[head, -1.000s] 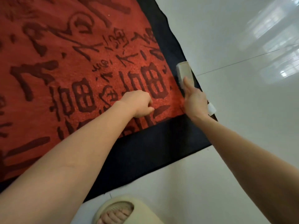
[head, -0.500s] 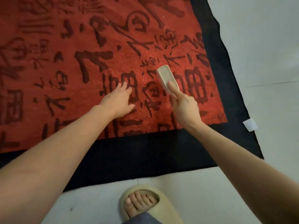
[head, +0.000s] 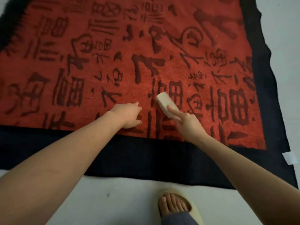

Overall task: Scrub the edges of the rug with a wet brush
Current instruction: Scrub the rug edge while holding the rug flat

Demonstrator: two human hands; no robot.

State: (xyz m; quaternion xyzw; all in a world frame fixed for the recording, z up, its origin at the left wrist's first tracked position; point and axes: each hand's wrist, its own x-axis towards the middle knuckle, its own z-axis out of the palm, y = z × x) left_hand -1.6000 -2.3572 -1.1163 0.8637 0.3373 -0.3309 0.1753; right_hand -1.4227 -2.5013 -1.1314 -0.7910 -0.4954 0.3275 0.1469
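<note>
A single large red pile rug with dark maroon calligraphy and a wide black border (head: 146, 158) lies flat on the pale tiled floor (head: 113, 200), filling most of the view. Its black band runs along the near edge, under both forearms, and up the side to the right of the right hand. A small white label (head: 289, 157) sticks out from the border at the near right corner, well to the right of the hands.

One cream-coloured rectangular scrubbing brush (head: 165, 105) rests on the red field, bristles down and tilted, well inside the black band. The right hand (head: 186, 122) grips its near end, the forefinger stretched along its top and the remaining fingers curled round the side.

Just to the left of the brush, apart from it, the left hand (head: 128, 115) lies on the red pile with fingers reaching forward and relaxed, holding nothing.

Below the hands, on the bare floor just beyond the black border, sits one foot in a pale yellow foam slipper (head: 180, 207), toes showing, with a grey trouser hem (head: 178, 220) over it.
</note>
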